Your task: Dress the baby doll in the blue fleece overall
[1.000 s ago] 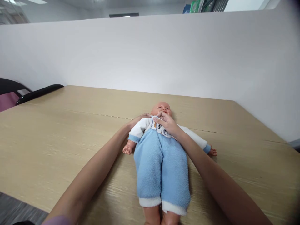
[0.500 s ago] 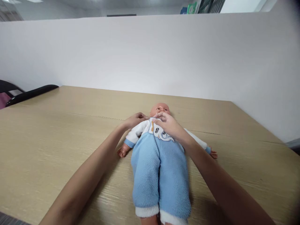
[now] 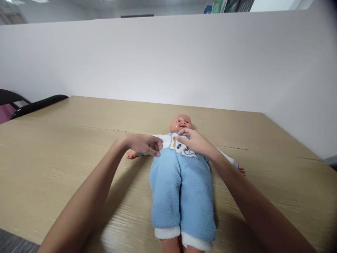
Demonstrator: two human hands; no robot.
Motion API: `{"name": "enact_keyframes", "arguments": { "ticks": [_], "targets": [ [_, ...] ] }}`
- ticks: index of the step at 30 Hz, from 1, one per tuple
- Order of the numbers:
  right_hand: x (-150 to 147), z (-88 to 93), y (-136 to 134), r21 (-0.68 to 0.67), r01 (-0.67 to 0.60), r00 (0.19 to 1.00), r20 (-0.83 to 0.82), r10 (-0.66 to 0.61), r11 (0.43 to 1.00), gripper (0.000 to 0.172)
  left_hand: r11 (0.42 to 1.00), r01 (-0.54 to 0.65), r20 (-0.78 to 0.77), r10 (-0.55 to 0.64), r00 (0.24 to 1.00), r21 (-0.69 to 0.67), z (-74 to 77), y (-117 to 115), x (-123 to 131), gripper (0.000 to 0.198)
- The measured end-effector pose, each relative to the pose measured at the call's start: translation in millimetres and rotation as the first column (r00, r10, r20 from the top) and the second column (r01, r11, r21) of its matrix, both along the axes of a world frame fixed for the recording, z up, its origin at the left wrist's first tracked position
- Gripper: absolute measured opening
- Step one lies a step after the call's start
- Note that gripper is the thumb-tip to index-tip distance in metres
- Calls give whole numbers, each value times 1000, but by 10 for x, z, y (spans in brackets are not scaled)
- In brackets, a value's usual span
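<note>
Doll (image 3: 181,168) dressed, handling likely unfinished; left hand (image 3: 144,143) at nine o'clock of face patch (image 3: 184,150), right hand (image 3: 196,142) at one, fingers bent, can't tell if pinching

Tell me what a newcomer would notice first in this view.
The doll in a fuzzy blue-and-white outfit, lying face up on the wood-toned table at lower centre. The right hand is over its upper chest, the left hand beside its body near the white sleeve. Behind the table, the white partition.
</note>
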State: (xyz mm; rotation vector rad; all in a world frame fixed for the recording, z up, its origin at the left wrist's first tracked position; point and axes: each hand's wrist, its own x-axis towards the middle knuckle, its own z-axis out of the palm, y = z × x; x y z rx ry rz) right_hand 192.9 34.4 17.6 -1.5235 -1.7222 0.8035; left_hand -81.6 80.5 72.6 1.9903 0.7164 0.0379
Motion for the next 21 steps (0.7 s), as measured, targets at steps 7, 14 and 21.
{"name": "enact_keyframes", "arguments": {
  "ticks": [7,14,21],
  "targets": [
    [-52,156,-132,42,29,984,175,-36,999,19,999,-13,-14,13,1000,44,16,26,-44,16],
    [99,180,-680,286,90,854,470,-222,954,32,793,-218,95,199,975,569,-80,-15,50,12],
    [1119,-427,-1552,370,134,780,533,-328,919,70,749,-125,331,-131,935,650,-33,-513,968,23]
  ]
}}
